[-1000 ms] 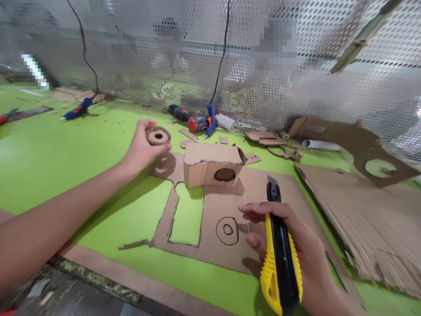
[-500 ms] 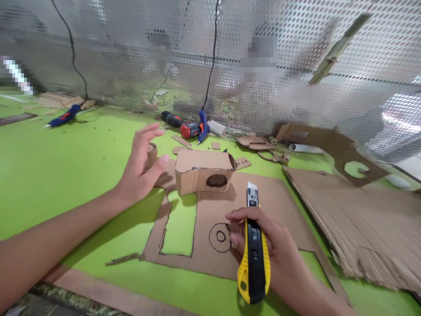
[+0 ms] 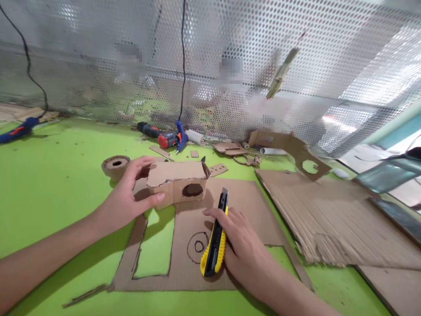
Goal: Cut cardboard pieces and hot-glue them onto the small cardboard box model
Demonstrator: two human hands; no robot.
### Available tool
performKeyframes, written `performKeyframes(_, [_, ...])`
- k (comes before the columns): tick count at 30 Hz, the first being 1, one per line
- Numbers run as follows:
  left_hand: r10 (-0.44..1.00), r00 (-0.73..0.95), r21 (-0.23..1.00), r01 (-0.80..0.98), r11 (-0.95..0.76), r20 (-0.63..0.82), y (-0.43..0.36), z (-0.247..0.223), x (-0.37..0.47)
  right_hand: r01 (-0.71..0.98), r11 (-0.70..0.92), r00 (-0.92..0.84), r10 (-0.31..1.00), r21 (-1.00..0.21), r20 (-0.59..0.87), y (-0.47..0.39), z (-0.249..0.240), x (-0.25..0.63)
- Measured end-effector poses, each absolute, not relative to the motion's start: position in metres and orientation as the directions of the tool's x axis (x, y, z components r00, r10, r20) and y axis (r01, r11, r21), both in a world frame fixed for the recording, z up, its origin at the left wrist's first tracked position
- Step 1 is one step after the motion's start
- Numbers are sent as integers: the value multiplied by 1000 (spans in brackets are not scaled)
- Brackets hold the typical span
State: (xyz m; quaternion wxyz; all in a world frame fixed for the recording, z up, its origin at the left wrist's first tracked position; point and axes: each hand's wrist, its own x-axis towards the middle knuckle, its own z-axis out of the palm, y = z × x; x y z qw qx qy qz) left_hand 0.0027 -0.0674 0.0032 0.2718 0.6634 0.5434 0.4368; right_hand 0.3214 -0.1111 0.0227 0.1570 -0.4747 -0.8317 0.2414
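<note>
My left hand (image 3: pixel 133 188) is closed around the left end of a small cardboard box (image 3: pixel 173 173), thumb on its front face and fingers behind. That front has a dark oval hole (image 3: pixel 192 189) near its right end. In my right hand (image 3: pixel 237 237) is a yellow and black utility knife (image 3: pixel 215 241), its short blade tip pointing away from me. Both hands are over a cardboard sheet (image 3: pixel 241 199) with a rectangular cut-out at its left. Two rings drawn one inside the other (image 3: pixel 198 246) show on the sheet, just left of the knife.
A round cardboard piece (image 3: pixel 115 166) stands left of the box. Behind lie a cordless drill (image 3: pixel 167 139), a blue glue gun (image 3: pixel 180 137) and cardboard scraps (image 3: pixel 230 148). A larger cardboard sheet (image 3: pixel 329 215) lies to the right. Perforated metal (image 3: pixel 204 66) borders the back.
My left hand has moved from beside the box onto its left end and closed on it. The knife in my right hand now tilts more. The camera view has turned to the right.
</note>
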Motion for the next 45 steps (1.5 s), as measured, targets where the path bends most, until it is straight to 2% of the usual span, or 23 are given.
performKeyframes(7, [939,-45,816,509,-272,341,-65,-1,-2,764,502,-543,840,-406,17,-108,29,319])
performKeyframes(13, [949,-33,811,529,-250,314,-62,-3,-2,763,541,-568,822,-353,33,-107,27,321])
performKeyframes(19, [953,-31,808,540,-237,301,-63,-2,1,761,533,-548,833,-370,71,-106,22,323])
performKeyframes(33, [948,-22,820,509,-263,318,-67,3,2,664,459,-506,857,-590,97,-97,23,325])
performKeyframes(39, [892,20,722,579,-379,452,-72,15,4,645,464,-524,847,-606,90,-98,24,326])
performKeyframes(45, [869,-12,735,539,-411,494,-71,17,6,635,467,-523,846,-616,103,-97,23,326])
